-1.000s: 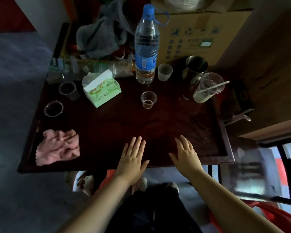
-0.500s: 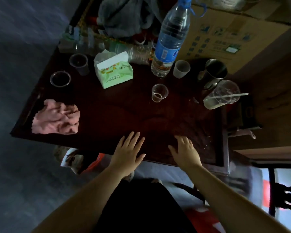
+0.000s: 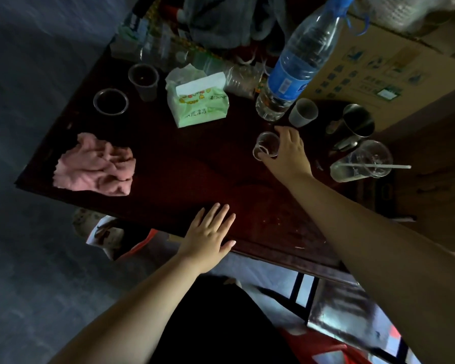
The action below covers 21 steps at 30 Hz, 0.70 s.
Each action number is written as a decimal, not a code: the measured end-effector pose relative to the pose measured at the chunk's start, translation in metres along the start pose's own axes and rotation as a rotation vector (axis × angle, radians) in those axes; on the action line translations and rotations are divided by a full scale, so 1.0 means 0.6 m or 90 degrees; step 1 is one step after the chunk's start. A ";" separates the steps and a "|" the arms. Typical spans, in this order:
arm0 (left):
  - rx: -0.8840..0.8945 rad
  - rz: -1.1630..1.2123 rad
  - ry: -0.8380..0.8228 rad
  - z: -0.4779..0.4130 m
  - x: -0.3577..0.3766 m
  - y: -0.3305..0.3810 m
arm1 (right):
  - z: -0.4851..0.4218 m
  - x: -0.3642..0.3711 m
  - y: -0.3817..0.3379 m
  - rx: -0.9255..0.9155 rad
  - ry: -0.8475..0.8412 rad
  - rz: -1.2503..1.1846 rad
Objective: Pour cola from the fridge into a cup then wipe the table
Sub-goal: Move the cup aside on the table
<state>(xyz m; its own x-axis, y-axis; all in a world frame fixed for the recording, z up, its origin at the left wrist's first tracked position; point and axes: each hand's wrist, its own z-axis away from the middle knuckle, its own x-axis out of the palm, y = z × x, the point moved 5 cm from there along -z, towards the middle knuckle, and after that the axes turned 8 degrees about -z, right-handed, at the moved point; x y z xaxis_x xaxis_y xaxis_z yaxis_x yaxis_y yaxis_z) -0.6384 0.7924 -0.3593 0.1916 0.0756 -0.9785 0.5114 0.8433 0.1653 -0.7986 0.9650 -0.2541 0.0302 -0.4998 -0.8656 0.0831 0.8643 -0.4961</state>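
cup (image 3: pixel 266 147): small, clear plastic, tilted | right hand (image 3: pixel 289 151) grasping it | left hand (image 3: pixel 208 236) flat, released

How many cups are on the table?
6: two clear ones at far left, one in the right hand, a white one by the bottle, a metal one, one with a straw. Clutter may hide more.
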 end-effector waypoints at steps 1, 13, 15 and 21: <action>0.000 0.000 0.005 0.000 0.001 0.000 | -0.007 0.008 0.001 0.011 -0.018 0.010; 0.000 0.003 0.009 0.000 0.000 -0.002 | -0.028 0.033 0.006 0.043 0.016 -0.022; 0.000 0.001 0.003 0.000 0.000 -0.003 | -0.027 0.032 0.005 0.038 0.023 -0.025; -0.001 -0.004 -0.021 0.001 -0.005 -0.002 | 0.007 0.003 0.024 0.046 0.053 -0.047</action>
<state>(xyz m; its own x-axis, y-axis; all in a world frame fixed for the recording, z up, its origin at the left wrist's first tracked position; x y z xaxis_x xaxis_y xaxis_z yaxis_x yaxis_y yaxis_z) -0.6393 0.7908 -0.3564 0.2151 0.0527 -0.9752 0.5115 0.8446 0.1584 -0.7934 0.9763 -0.2626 -0.0613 -0.5535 -0.8306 0.1532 0.8171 -0.5558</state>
